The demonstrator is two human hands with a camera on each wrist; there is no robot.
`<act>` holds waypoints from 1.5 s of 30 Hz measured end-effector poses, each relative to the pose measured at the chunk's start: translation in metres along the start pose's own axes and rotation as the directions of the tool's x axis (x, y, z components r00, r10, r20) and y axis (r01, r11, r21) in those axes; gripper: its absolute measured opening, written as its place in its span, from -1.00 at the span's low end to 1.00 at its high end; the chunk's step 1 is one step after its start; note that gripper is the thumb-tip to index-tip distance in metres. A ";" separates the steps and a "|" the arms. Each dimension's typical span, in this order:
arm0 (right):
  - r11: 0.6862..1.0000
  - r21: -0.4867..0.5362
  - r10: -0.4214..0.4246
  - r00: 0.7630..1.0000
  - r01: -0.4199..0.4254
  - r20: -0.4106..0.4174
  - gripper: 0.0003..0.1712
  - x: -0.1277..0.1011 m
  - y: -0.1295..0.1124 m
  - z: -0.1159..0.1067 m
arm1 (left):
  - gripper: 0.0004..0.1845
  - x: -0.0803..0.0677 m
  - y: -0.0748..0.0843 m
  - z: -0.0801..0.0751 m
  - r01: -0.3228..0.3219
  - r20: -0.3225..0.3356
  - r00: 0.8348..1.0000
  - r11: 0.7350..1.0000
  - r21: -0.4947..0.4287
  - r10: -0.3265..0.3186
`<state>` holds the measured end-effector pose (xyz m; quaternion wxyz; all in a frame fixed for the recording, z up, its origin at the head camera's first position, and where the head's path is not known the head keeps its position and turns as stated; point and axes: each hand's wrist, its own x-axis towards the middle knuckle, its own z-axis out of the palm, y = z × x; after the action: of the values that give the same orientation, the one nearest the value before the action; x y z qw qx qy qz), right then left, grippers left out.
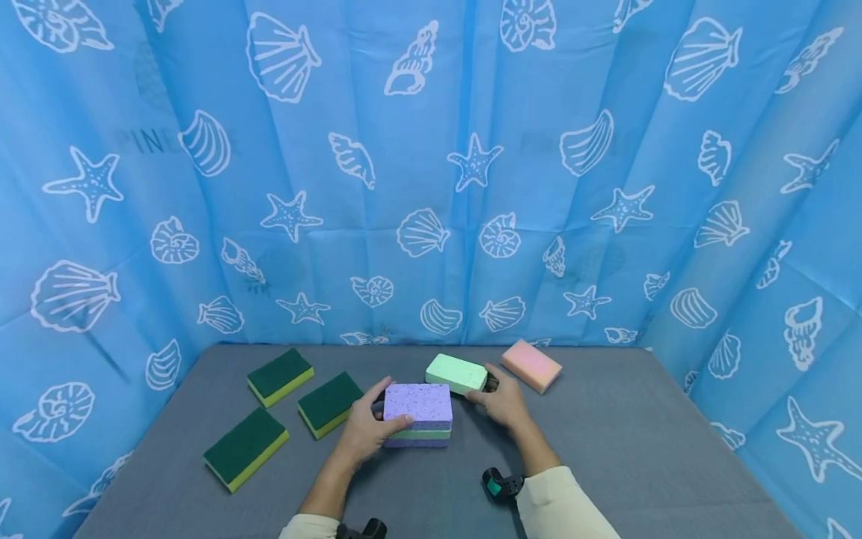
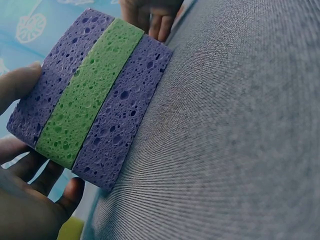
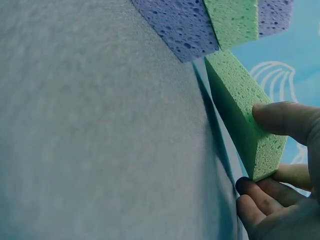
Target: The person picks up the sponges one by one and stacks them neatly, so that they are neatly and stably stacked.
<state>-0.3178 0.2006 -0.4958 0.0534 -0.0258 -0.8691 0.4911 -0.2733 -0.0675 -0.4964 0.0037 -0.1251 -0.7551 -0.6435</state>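
Fingers (image 2: 17, 82) of left hand (image 1: 364, 430) clasp the purple-green-purple sponge stack (image 1: 417, 415) (mid-tabletop (image 1: 640, 449)), while right hand (image 1: 501, 404) pinches a mint sponge (image 1: 456, 373) just behind it.

Grey table (image 1: 640, 449), blue seashell curtain (image 1: 431, 150)

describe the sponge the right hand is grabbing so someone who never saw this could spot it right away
On the grey table, look just right of the purple-green-purple stack of sponges at the centre. The right hand grips a pale green sponge behind that stack. It is the only single plain green sponge: the pink sponge lies further right, and the three dark green scouring sponges lie far left.
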 end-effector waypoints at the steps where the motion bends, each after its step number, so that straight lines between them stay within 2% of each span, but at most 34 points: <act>1: 1.000 0.020 0.000 1.000 0.000 -0.001 -0.17 -0.001 0.001 -0.001 | -0.09 0.000 0.000 0.000 0.002 0.001 1.000 1.000 0.000 -0.002; 6: 0.997 0.073 0.000 1.000 0.001 -0.013 -0.19 -0.007 0.004 -0.006 | -0.10 0.000 0.001 0.000 0.003 -0.001 1.000 1.000 0.004 -0.003; 16: 0.994 0.093 -0.045 0.998 0.049 -0.048 -0.20 -0.016 -0.002 -0.023 | -0.07 0.000 0.002 0.001 0.014 -0.009 1.000 1.000 0.028 -0.014; 24: 0.976 0.190 -0.091 0.993 0.103 -0.075 -0.21 -0.023 -0.012 -0.036 | -0.06 0.000 0.002 0.001 0.022 -0.015 1.000 0.999 0.027 -0.021; 31: 0.970 0.183 -0.145 0.986 0.159 -0.087 -0.23 -0.032 -0.022 -0.049 | -0.09 0.000 0.000 0.000 -0.009 -0.008 1.000 0.999 0.032 0.009; 45: 0.970 0.152 -0.175 0.978 0.191 -0.113 -0.22 -0.047 -0.042 -0.059 | -0.08 0.000 0.003 0.000 0.017 -0.009 1.000 0.999 0.032 -0.017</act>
<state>-0.2643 0.2250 -0.4327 0.1432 0.0348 -0.8212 0.5514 -0.2727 -0.0670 -0.4938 0.0037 -0.1157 -0.7665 -0.6318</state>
